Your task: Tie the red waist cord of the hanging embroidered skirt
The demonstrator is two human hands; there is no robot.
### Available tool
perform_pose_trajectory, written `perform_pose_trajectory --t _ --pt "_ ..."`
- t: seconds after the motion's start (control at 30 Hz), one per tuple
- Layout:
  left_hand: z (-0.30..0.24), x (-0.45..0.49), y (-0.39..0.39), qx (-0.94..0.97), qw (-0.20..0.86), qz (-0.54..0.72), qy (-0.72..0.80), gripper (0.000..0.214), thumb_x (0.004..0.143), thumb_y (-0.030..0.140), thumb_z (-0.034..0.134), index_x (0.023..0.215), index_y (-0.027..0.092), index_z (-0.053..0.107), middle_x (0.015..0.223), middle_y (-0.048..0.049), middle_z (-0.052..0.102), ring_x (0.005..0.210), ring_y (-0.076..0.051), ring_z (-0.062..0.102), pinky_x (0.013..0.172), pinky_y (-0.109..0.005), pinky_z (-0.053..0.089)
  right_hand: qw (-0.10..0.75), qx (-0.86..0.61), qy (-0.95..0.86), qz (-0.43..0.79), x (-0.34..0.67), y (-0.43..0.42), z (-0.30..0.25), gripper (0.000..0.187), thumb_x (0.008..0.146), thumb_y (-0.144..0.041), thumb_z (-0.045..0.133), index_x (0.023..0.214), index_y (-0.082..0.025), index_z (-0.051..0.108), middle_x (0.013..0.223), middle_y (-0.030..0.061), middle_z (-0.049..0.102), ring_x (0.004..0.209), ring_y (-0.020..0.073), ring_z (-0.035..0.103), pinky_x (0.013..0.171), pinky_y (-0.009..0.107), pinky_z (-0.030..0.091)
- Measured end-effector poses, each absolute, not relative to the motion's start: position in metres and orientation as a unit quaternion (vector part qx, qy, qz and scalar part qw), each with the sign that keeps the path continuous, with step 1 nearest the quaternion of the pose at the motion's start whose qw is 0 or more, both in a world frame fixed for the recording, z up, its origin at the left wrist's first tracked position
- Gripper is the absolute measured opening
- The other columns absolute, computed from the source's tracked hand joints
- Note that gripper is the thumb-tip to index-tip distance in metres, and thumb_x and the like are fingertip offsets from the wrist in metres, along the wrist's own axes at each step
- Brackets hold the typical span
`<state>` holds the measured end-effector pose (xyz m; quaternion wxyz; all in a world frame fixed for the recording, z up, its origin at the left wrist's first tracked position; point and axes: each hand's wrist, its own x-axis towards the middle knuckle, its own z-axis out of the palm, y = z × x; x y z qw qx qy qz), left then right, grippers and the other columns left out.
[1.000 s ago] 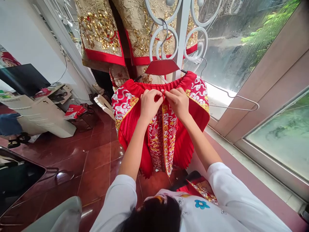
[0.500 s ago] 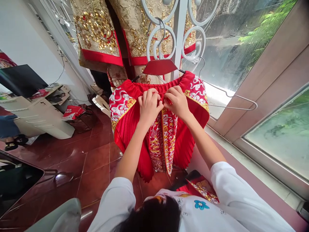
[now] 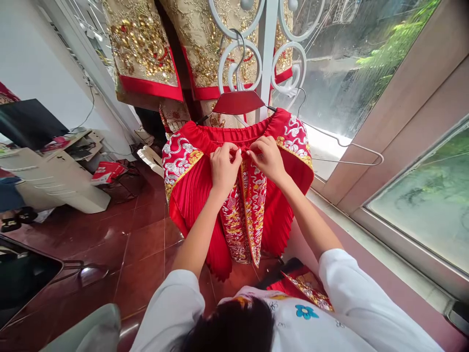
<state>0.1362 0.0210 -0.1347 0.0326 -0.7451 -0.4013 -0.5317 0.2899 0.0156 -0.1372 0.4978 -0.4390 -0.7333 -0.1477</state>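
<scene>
One white scrolled garment stand (image 3: 266, 54) carries two gold-beaded garments (image 3: 146, 44) behind and one red pleated skirt (image 3: 205, 190) in front, hung from one red hanger (image 3: 238, 101); one bare wire hanger (image 3: 348, 154) hangs beside it at the window. The skirt hangs in mid-air before the stand, above the red tiled floor (image 3: 142, 244). Step judged in hand: fastening at the waistband centre, above the embroidered panel (image 3: 252, 205). Both hands, left hand (image 3: 224, 166) and right hand (image 3: 269, 157), pinch the waistband edge, fingertips nearly meeting. The next move calls for fine fingertip alignment.
</scene>
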Motion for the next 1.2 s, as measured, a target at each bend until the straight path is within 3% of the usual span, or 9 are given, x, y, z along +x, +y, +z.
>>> perform_pose_trajectory --t 0.17,0.3,0.43,0.53,0.7,0.8,1.0,1.07,1.2 --pt "-0.127 0.127 0.02 -0.761 0.085 -0.484 -0.423 0.022 0.083 0.012 0.051 0.104 0.017 0.054 0.088 -0.0065 0.063 0.092 -0.024 0.056 0.086 -0.037 0.039 0.486 -0.517 -0.684 -0.17 0.286 0.007 -0.131 0.011 0.076 -0.016 0.052 0.068 -0.018 0.046 0.073 0.0046 0.053 0.079 0.0189 0.045 0.073 0.035 0.038" --pt "-0.121 0.124 0.013 -0.767 0.114 -0.45 -0.443 0.02 0.083 0.011 0.048 0.099 0.017 0.059 0.093 -0.009 0.062 0.097 -0.025 0.053 0.087 -0.039 0.039 0.507 -0.579 -0.596 -0.227 0.275 0.002 -0.124 0.01 0.068 -0.01 0.048 0.066 -0.018 0.043 0.075 0.0075 0.05 0.083 0.022 0.044 0.073 0.038 0.037" --pt "-0.124 0.133 0.01 -0.752 0.057 -0.5 -0.426 0.014 0.084 0.012 0.049 0.085 0.018 0.061 0.087 -0.0063 0.063 0.088 -0.022 0.055 0.084 -0.036 0.042 0.605 -0.546 -0.571 -0.092 0.265 0.012 -0.128 0.012 0.071 -0.015 0.047 0.064 -0.019 0.039 0.069 0.003 0.048 0.07 0.015 0.043 0.066 0.032 0.038" --pt "-0.129 0.137 0.012 -0.741 -0.005 -0.541 -0.398 0.013 0.084 0.012 0.049 0.087 0.018 0.06 0.084 -0.0045 0.064 0.08 -0.019 0.056 0.078 -0.032 0.045 0.647 -0.512 -0.565 -0.002 0.262 0.018 -0.135 0.009 0.077 -0.018 0.045 0.068 -0.019 0.041 0.069 0.0007 0.047 0.064 0.0114 0.043 0.063 0.028 0.04" --pt "-0.131 0.128 0.015 -0.74 0.023 -0.546 -0.391 0.022 0.086 0.011 0.047 0.103 0.018 0.059 0.092 -0.007 0.064 0.093 -0.021 0.056 0.083 -0.034 0.046 0.631 -0.522 -0.553 -0.152 0.266 0.012 -0.142 0.009 0.074 -0.012 0.045 0.072 -0.019 0.04 0.083 0.0073 0.05 0.08 0.0176 0.046 0.065 0.032 0.041" --pt "-0.131 0.126 0.017 -0.729 0.027 -0.56 -0.394 0.021 0.085 0.011 0.048 0.102 0.018 0.059 0.091 -0.0069 0.064 0.094 -0.021 0.057 0.085 -0.034 0.047 0.632 -0.54 -0.538 -0.141 0.268 0.012 -0.142 0.011 0.072 -0.012 0.047 0.069 -0.02 0.04 0.078 0.006 0.051 0.075 0.0168 0.047 0.064 0.031 0.041" --pt "-0.137 0.151 0.015 -0.656 -0.227 -0.643 -0.324 0.021 0.078 0.014 0.059 0.097 0.019 0.054 0.08 -0.0007 0.062 0.059 -0.009 0.055 0.058 -0.021 0.046 0.697 -0.493 -0.504 0.132 0.262 0.02 -0.142 0.008 0.077 -0.022 0.05 0.072 -0.017 0.046 0.066 -0.0012 0.051 0.058 0.0091 0.044 0.057 0.023 0.039" --pt "-0.137 0.153 0.016 -0.634 -0.318 -0.64 -0.295 0.017 0.077 0.013 0.058 0.093 0.02 0.053 0.078 0.0002 0.06 0.054 -0.006 0.051 0.051 -0.018 0.042 0.697 -0.493 -0.512 0.095 0.263 0.019 -0.143 0.005 0.076 -0.019 0.051 0.073 -0.017 0.048 0.068 -0.0006 0.053 0.061 0.0096 0.046 0.06 0.023 0.04" --pt "-0.132 0.137 0.02 -0.61 -0.468 -0.578 -0.272 0.009 0.079 0.012 0.046 0.08 0.021 0.047 0.063 0.0048 0.046 0.037 -0.003 0.027 0.036 -0.017 0.026 0.624 -0.547 -0.547 -0.113 0.271 0.011 -0.147 0.01 0.079 -0.012 0.044 0.075 -0.017 0.052 0.083 0.005 0.058 0.07 0.0133 0.05 0.063 0.028 0.038"
